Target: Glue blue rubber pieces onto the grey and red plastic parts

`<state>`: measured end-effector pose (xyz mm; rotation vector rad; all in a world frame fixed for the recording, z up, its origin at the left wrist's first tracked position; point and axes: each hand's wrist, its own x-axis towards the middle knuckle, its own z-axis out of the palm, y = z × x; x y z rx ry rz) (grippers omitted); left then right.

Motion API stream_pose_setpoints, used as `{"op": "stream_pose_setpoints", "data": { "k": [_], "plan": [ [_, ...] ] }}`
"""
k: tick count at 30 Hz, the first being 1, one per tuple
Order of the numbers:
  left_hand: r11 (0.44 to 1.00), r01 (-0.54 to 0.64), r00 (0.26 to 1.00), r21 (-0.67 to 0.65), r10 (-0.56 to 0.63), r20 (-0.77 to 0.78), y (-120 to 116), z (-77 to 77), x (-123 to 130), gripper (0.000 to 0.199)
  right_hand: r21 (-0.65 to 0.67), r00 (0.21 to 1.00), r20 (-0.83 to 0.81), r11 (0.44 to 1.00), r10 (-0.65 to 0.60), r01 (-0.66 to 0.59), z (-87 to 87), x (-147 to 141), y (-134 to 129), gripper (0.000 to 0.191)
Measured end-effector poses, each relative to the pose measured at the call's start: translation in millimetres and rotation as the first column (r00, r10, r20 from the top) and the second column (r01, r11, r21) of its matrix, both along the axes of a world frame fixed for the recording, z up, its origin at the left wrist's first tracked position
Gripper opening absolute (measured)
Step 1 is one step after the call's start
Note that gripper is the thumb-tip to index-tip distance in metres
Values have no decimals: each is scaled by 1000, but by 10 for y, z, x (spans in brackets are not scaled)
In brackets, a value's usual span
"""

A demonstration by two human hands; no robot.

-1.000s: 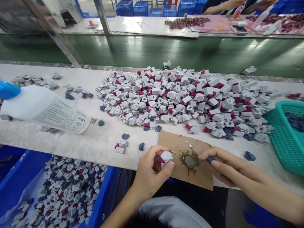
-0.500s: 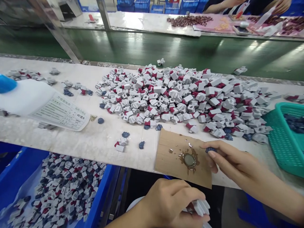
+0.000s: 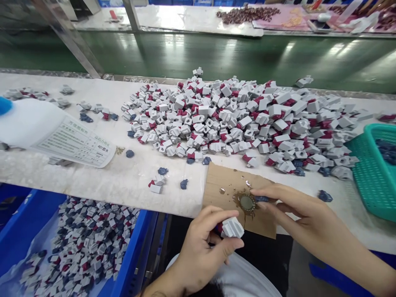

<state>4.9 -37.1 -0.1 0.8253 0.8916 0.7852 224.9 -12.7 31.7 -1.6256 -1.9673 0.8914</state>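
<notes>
Head view, left grip (image 3: 198, 258) holding grey block (image 3: 232, 227), right grip (image 3: 297, 210) pinching blue piece (image 3: 261, 199), white workbench (image 3: 108, 185), green floor (image 3: 216, 55)

The right hand (image 3: 297, 210) lies across a brown cardboard sheet (image 3: 222, 198), with the left hand (image 3: 201, 251) just before it. Passage: over the white table (image 3: 93, 181) left of the cardboard, between scattered dark-blue rubbery pieces (image 3: 184, 184). Obstacles: a heap of grey-and-red plastic parts (image 3: 235, 119) behind, a teal plastic mesh basket (image 3: 371, 173) rightward, and a blue plastic crate (image 3: 136, 235) at lower left.
</notes>
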Motion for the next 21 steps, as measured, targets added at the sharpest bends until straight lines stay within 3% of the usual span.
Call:
{"op": "stream_pose_setpoints", "data": {
  "k": [2, 6, 12, 18, 21],
  "plan": [
    [998, -8, 999, -70, 11, 47, 5, 34, 4, 38, 40, 1000, 18, 999, 21, -22, -12, -32, -12, 23],
    [992, -61, 989, -108, 75, 128, 35, 61, 5, 36, 246, 987, 111, 959, 119, -143, -51, -52, 11, 18],
    [974, -208, 974, -85, 214, 68, 70, -3, -7, 33, 282, 945, 261, 921, 197, -270, -192, 24, -45, 26],
    [967, -247, 968, -65, 250, 33, 74, 9, -12, 31, 418, 844, 505, 803, 184, -425, -189, -31, -95, 31],
    [963, -247, 968, -111, 251, 24, 85, 23, 10, 33, 367, 872, 437, 841, 221, -397, -159, -78, -60, 28]
  ]
}}
